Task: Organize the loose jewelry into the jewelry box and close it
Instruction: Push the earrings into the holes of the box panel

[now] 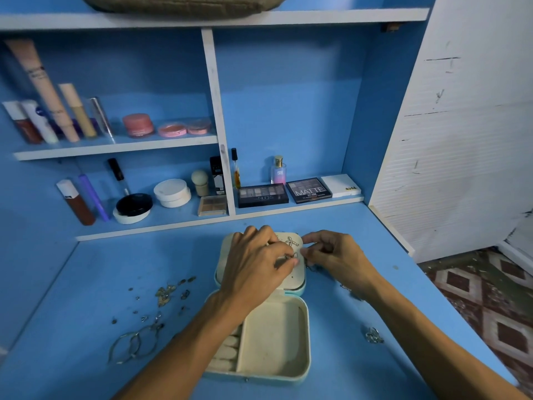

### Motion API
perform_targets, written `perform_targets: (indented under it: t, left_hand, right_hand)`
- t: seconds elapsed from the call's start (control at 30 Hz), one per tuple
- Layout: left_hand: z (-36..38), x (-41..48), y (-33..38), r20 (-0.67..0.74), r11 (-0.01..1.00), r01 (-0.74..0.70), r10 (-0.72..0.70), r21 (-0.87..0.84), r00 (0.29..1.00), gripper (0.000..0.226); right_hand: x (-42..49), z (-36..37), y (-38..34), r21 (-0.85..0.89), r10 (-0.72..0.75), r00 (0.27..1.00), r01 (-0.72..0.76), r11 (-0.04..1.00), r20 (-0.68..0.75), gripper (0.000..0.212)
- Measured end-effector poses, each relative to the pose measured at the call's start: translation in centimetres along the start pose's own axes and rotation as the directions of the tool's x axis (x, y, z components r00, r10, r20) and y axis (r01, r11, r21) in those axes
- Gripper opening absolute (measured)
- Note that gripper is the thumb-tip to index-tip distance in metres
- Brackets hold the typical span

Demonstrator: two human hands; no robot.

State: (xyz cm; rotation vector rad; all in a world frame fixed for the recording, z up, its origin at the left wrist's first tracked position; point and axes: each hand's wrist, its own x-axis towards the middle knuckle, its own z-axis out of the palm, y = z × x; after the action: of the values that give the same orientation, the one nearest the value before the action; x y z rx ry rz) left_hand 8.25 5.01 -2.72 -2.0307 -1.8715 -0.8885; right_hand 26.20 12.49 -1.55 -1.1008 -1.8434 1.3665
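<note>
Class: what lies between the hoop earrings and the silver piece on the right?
The open jewelry box, with the left forearm crossing it, as the head view shows.

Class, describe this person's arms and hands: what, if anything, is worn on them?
Both forearms are bare, with no sleeves in view. The left hand and right hand wear no gloves, and no watch shows on either wrist. Any ring is too small to tell.

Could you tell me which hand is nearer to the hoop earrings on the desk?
Left. The left hand is over the box lid, beyond and right of the hoop earrings; the right hand is farther right, at the lid's edge.
</note>
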Motion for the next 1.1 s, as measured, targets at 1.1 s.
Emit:
perform_targets:
  t: [1.1]
  left_hand:
    - [-12.1,-12.4,-11.8,0.12,0.871,0.49,-0.49,0.036,0.863,0.011]
  right_hand:
    - [1.0,6.7,-2.5,-0.578,-0.432,0.902,0.341,0.741,-0.021,0.017]
